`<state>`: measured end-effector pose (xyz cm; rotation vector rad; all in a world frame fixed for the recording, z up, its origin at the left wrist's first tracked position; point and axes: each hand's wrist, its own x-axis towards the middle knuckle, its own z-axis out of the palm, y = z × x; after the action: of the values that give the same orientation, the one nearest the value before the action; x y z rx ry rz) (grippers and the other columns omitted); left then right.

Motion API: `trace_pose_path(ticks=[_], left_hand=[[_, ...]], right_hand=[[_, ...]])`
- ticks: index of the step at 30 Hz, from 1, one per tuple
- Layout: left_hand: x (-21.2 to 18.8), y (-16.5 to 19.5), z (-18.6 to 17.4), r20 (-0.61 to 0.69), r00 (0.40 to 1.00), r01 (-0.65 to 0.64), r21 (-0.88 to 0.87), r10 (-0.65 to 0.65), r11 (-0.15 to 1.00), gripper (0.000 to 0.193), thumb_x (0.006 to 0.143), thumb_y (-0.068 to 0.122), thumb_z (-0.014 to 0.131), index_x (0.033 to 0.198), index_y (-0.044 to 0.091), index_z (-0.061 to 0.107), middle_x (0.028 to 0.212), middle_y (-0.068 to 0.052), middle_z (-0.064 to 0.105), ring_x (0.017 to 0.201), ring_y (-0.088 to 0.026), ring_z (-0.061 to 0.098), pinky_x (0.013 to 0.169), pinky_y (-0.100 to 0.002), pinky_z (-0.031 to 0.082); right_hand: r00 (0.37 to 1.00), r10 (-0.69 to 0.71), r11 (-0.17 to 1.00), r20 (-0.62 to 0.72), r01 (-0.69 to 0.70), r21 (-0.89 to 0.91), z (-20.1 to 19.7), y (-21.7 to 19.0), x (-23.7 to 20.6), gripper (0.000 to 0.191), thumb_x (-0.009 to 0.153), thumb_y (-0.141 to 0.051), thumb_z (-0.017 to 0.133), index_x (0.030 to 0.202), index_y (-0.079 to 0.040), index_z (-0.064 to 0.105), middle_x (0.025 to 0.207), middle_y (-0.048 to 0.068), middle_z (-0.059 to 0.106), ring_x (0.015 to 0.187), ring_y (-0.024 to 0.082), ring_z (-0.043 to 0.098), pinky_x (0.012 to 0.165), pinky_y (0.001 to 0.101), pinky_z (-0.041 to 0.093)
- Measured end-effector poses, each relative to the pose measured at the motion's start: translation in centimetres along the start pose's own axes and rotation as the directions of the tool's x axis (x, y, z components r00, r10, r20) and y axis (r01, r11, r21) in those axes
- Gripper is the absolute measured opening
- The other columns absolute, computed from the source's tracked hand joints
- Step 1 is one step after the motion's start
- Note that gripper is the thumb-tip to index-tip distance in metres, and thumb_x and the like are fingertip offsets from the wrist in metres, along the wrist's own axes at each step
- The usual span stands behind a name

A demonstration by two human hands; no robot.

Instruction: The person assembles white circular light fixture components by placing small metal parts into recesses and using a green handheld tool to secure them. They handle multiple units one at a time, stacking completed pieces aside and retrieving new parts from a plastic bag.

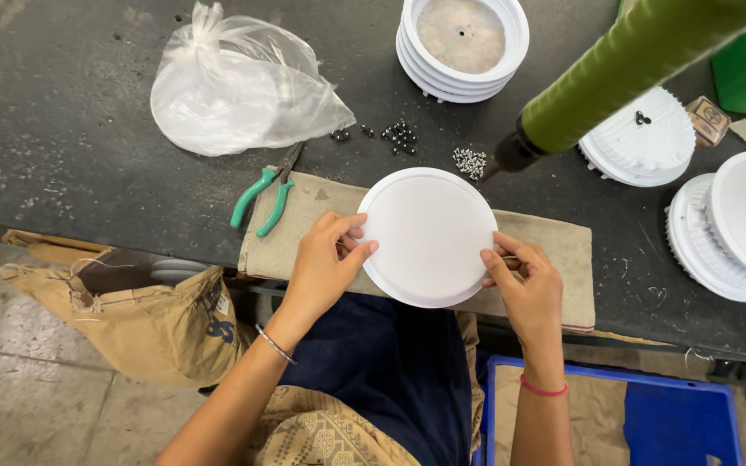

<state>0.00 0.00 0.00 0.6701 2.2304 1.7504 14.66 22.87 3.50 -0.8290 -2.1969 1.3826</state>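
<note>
Dark desk (88,129), tan cloth pad (554,246) beneath, white round disc (429,235) gripped at 9 and 3 o'clock, left hand (325,263) and right hand (524,285) both clasping its rim, green-handled pliers (262,200) at 10 o'clock.

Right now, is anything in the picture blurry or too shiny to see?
In the head view, the green tool handle near the camera looks soft and out of focus; the white round disc is so bright its face shows no detail; both hands, left hand and right hand, look sharp.
</note>
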Motion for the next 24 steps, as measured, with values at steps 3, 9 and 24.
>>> trace_pose_path(ticks=[3,9,24], left_hand=[[0.0,0.2,0.0,0.0,0.999,-0.041,0.026,0.041,0.999,0.038,0.086,0.013,0.077,0.12,-0.002,0.07,0.097,-0.008,0.064,0.076,-0.013,0.064,0.068,-0.028,0.055],[-0.3,0.4,0.1,-0.003,0.997,-0.071,0.038,0.071,0.997,0.039,0.087,0.012,0.077,0.121,-0.003,0.069,0.097,-0.009,0.062,0.077,-0.014,0.063,0.068,-0.027,0.055],[-0.3,2.5,-0.7,0.001,0.985,-0.167,0.286,0.174,0.943,0.046,0.092,0.02,0.073,0.132,-0.001,0.064,0.114,-0.014,0.062,0.097,-0.027,0.062,0.086,-0.038,0.053]], right_hand=[[1.0,-0.021,1.0,0.01,0.02,0.023,0.0,0.2,0.1,0.035,0.09,-0.011,0.076,0.122,0.003,0.072,0.103,0.009,0.067,0.073,0.013,0.068,0.068,0.0263,0.057],[0.999,-0.03,1.0,0.012,0.03,-0.004,0.1,0.1,0.0,0.035,0.09,-0.011,0.076,0.122,0.003,0.071,0.102,0.008,0.067,0.071,0.012,0.068,0.066,0.0253,0.056],[0.998,-0.031,0.998,-0.046,0.033,0.059,0.0,-0.3,-0.8,0.033,0.094,-0.012,0.073,0.123,0.001,0.071,0.109,0.009,0.066,0.078,0.011,0.068,0.064,0.0244,0.059]])
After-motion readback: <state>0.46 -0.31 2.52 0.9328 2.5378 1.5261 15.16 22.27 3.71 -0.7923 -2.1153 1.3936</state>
